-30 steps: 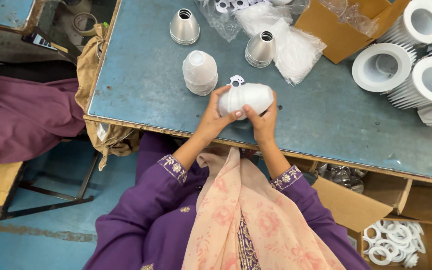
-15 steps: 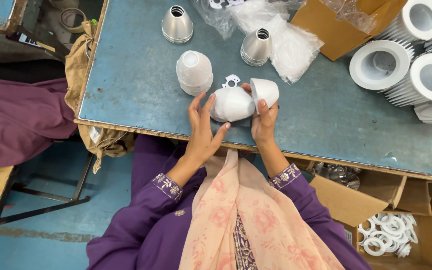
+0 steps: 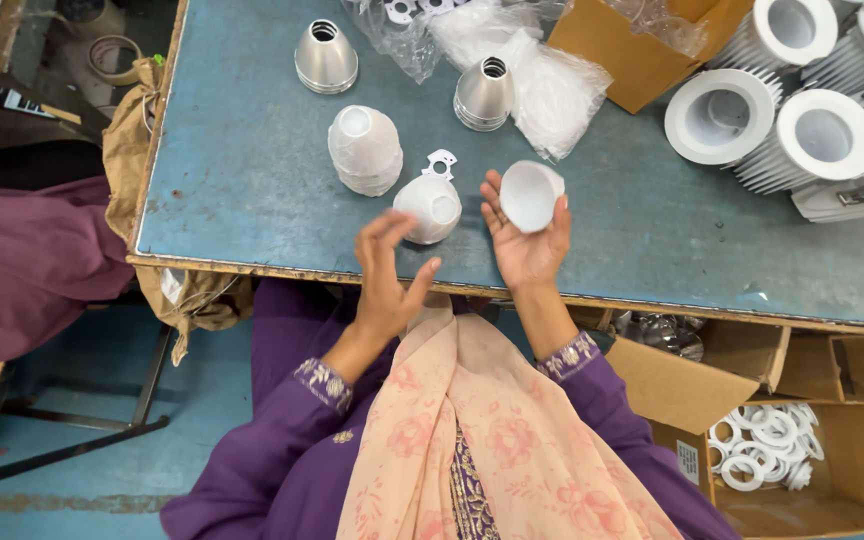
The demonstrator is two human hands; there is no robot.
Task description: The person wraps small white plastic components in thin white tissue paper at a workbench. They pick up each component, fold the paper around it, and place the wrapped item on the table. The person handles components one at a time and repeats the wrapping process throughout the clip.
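My right hand (image 3: 527, 240) cupping a white cup (image 3: 530, 194) at frame centre, left hand (image 3: 387, 275) hovering empty with fingers spread, white dome (image 3: 429, 208) lying just above it, cup stack (image 3: 364, 150) and metal cones (image 3: 325, 58) sitting upper left.

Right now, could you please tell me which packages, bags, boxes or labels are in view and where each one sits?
Open brown cardboard box: table's far edge, lined with clear plastic.
Clear plastic bags: crumpled beside the silver metal cone.
Brown cardboard box of white plastic rings: below the table, lower right.
Small white label: on that lower box's side.
Roll of tan tape: upper left, off the table.
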